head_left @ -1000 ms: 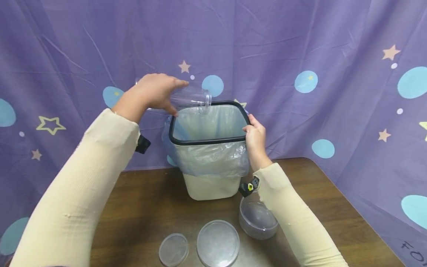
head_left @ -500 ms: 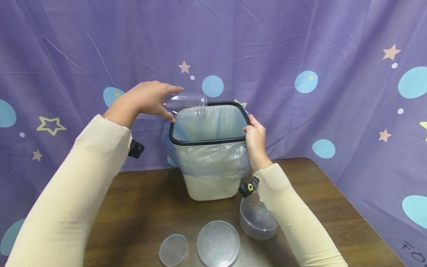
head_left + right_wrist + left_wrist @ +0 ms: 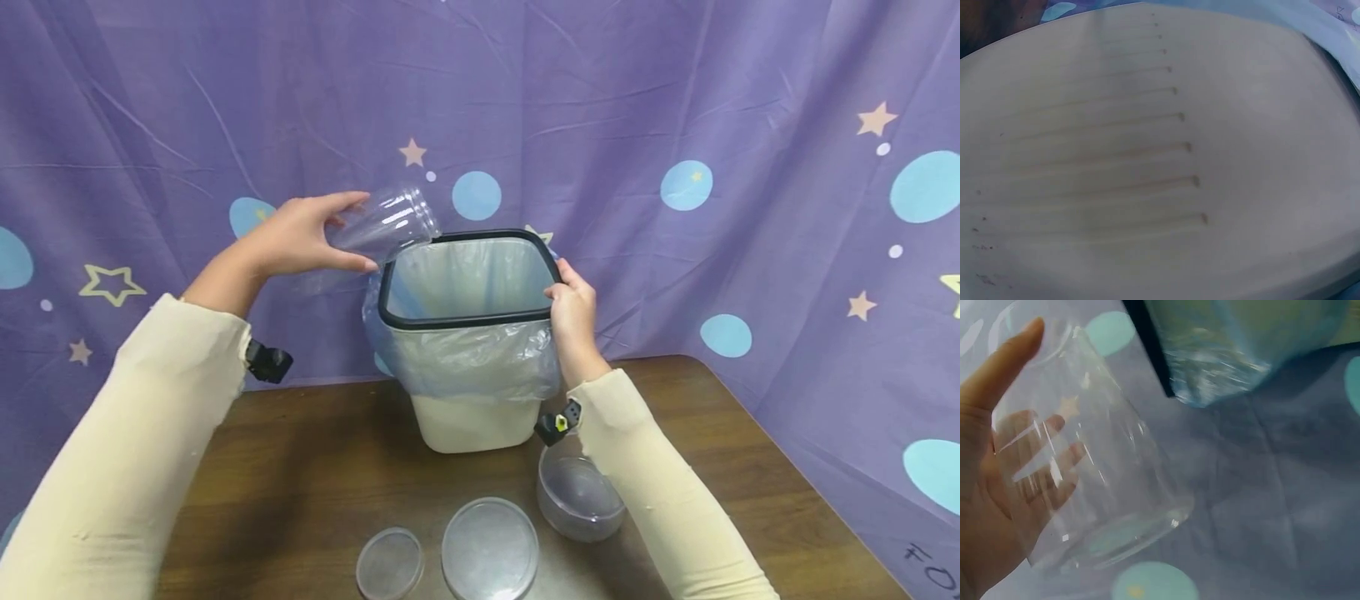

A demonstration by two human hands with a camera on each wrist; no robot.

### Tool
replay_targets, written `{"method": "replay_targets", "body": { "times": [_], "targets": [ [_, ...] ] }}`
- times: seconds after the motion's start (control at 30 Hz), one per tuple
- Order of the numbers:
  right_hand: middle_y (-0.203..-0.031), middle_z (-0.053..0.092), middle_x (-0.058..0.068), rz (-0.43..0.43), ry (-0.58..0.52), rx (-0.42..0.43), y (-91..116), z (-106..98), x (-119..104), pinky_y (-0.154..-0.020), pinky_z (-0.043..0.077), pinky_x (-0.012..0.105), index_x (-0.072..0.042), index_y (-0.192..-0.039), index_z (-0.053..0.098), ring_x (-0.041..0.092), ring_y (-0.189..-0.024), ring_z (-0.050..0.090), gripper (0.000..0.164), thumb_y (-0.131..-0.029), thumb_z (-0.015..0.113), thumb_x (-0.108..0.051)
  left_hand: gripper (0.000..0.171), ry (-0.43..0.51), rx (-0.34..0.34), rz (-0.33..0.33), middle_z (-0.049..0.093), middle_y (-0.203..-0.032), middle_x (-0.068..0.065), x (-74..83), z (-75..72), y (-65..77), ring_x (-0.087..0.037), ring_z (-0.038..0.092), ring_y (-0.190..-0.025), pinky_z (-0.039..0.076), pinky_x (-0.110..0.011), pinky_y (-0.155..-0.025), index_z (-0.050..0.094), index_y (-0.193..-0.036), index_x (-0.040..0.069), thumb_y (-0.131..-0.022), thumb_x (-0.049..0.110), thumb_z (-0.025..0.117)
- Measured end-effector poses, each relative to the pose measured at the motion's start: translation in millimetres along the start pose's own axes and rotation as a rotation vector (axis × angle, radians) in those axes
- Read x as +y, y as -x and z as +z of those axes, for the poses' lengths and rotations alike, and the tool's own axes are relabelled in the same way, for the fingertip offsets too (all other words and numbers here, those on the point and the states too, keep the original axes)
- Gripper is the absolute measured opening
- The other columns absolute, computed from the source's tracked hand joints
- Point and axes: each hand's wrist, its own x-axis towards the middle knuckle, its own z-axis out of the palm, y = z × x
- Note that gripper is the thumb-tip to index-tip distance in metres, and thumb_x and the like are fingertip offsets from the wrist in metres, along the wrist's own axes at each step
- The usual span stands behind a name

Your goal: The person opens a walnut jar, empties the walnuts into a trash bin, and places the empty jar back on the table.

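Note:
A clear plastic jar (image 3: pixel 390 221) is held by my left hand (image 3: pixel 300 236), thumb below and fingers round its far side. The jar tilts, its threaded mouth up and to the right, close to the left rim of a white trash bin (image 3: pixel 476 421). In the left wrist view the see-through jar (image 3: pixel 1104 469) shows my fingers behind its wall; I see nothing inside. My right hand (image 3: pixel 574 308) grips the bin's black rim (image 3: pixel 472 320) at the right. A translucent liner bag (image 3: pixel 480 362) hangs over the bin's outside. The right wrist view shows mostly the bin's ribbed wall (image 3: pixel 1116 156).
A clear round tub (image 3: pixel 579 496) stands by my right forearm on the wooden table (image 3: pixel 322 467). Two round translucent lids lie in front: a larger lid (image 3: pixel 490 548) and a smaller lid (image 3: pixel 389 563). A purple patterned curtain (image 3: pixel 600 100) hangs behind the table.
My left hand has drawn the jar leftward from over the bin's opening. The jar has turned from nearly level to mouth-up. My right hand has stayed on the rim.

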Motion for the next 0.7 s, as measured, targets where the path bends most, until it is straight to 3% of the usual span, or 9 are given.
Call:
{"method": "replay_targets", "body": {
  "times": [0.4, 0.6, 0.7],
  "targets": [
    [-0.144, 0.041, 0.016, -0.025, -0.02, 0.007, 1.7, -0.4, 0.7, -0.11, 0.027, 0.023, 0.01, -0.136, 0.04, 0.019, -0.135, 0.034, 0.06, -0.076, 0.04, 0.012, 0.088, 0.327, 0.101, -0.091, 0.04, -0.146, -0.014, -37.3, 31.6, 37.5, -0.038, 0.04, -0.13, 0.034, -0.053, -0.104, 0.023, -0.15, 0.009, -0.081, 0.026, 0.075],
    [-0.143, 0.041, 0.017, -0.036, -0.024, 0.013, 2.4, 0.1, 0.2, -0.11, 0.027, 0.023, 0.01, -0.135, 0.04, 0.019, -0.135, 0.035, 0.06, -0.075, 0.041, 0.012, 0.085, 0.329, 0.169, -0.12, 0.042, -0.145, -0.011, -43.7, 53.2, 52.6, -0.035, 0.046, -0.126, 0.041, -0.053, -0.097, 0.024, -0.149, 0.012, -0.082, 0.027, 0.074],
    [-0.143, 0.041, 0.017, -0.036, -0.021, 0.012, 1.8, -0.4, 1.2, -0.11, 0.028, 0.024, 0.01, -0.135, 0.041, 0.019, -0.135, 0.035, 0.06, -0.075, 0.041, 0.012, 0.084, 0.331, 0.224, -0.138, 0.044, -0.144, -0.01, -46.4, 68.9, 60.1, -0.033, 0.049, -0.123, 0.042, -0.048, -0.097, 0.028, -0.148, 0.011, -0.081, 0.028, 0.075]
  ]
}}
